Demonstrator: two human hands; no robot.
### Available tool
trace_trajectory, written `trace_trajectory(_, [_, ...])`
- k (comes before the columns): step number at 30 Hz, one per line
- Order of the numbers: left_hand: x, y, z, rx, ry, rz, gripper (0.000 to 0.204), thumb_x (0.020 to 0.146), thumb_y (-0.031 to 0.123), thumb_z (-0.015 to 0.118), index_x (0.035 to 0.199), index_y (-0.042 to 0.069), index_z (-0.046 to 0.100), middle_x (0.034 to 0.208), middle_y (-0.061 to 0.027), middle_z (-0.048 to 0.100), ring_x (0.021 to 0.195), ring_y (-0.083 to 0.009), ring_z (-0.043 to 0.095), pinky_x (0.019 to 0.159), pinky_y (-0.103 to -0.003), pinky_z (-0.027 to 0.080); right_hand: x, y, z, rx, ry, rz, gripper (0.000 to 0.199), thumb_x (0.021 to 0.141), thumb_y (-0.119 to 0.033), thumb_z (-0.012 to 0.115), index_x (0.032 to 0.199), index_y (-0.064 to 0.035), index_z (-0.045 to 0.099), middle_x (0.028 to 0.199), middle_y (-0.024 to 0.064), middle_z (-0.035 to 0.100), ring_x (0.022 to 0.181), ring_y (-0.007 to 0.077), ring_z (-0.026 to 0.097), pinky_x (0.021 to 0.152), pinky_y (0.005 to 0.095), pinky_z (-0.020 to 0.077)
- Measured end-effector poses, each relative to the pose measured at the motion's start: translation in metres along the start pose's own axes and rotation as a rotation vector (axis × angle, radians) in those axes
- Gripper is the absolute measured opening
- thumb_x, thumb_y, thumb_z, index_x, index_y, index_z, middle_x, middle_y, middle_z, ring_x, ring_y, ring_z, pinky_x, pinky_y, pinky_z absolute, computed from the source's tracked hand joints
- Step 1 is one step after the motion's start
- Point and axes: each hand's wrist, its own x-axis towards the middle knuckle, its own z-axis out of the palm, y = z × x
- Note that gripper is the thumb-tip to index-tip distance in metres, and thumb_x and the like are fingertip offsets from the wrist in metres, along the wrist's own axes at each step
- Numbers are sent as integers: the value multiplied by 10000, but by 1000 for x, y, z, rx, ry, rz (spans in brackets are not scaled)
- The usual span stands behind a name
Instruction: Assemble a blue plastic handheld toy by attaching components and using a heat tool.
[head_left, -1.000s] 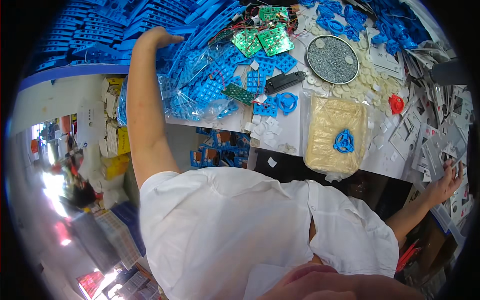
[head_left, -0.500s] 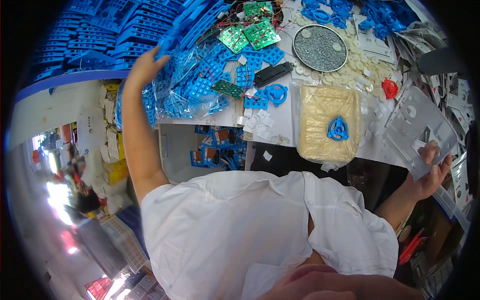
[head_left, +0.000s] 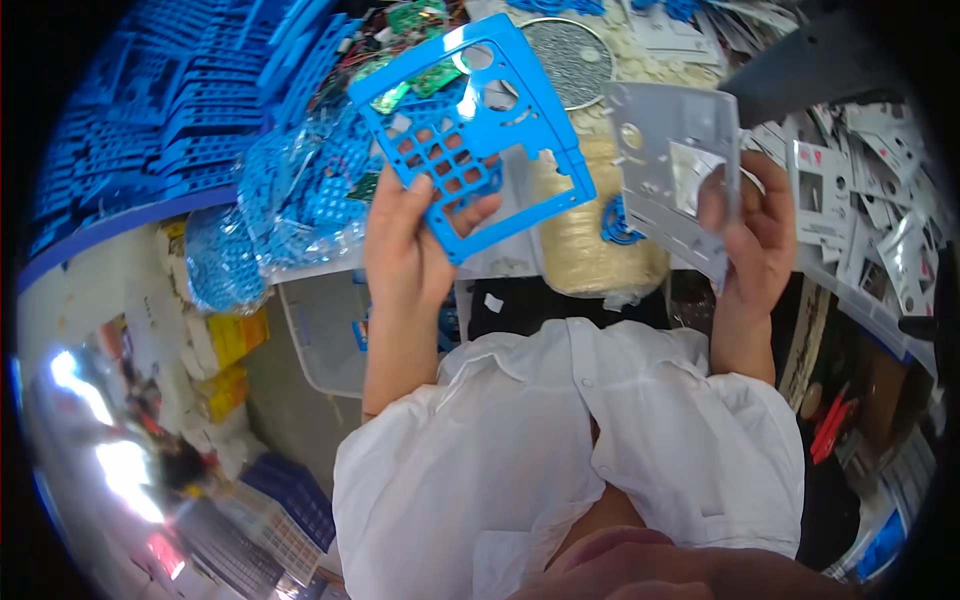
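My left hand grips a blue plastic casing panel by its lower left edge. The panel has round openings, a grid of square holes and a larger rectangular cutout; it is tilted above the table. Some fingers show through the holes from behind. To the right, my right hand holds a thin pale grey panel with a round hole and a window-like opening. The two panels are close together but apart. Behind and below them lies a block wrapped in clear plastic, with a blue ring-shaped part on it, partly hidden.
Stacked blue panels fill the left. Beside them lies a clear bag of blue parts. A round tray of tiny metal pieces stands at the back. White panels pile up at the right, under a dark grey bar.
My left hand has come from the blue stack toward the middle, now with a blue panel in it. My right hand has brought the grey panel inward and turned it more upright.
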Motion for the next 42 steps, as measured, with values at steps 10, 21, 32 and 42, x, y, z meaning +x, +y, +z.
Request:
trace_trajectory(10, [6,-54,10,14,23,-124,428,1012,14,489,1434,33,424,1383,-194,579,1254,-369,614,961,-548,593,1,5,-16,56,43,62,596,923,-17,598,1478,67,397,1039,111,664,920,128,596,849,258,470])
trace_trajectory(21, [6,-64,16,51,33,-117,467,1000,9,475,1457,52,387,1381,-187,573,1241,-358,619,951,-523,604,16,-1,-17,-98,110,67,636,921,-160,623,1465,85,400,966,107,624,814,106,548,700,211,445])
trace_trajectory(32, [7,-92,28,54,-20,-59,416,1056,188,447,1456,79,412,1387,-147,566,1253,-251,591,935,-430,556,11,17,45,-903,-219,-207,575,853,-6,738,1393,10,540,1095,119,680,855,158,654,695,275,510])
trace_trajectory(42, [-1,-95,7,-92,103,-83,584,1062,441,484,1475,31,441,1428,-158,573,1309,-308,565,1125,-480,435,25,28,33,-1005,-183,-384,376,795,-162,795,1127,-34,672,1118,115,663,1020,321,596,835,369,512])
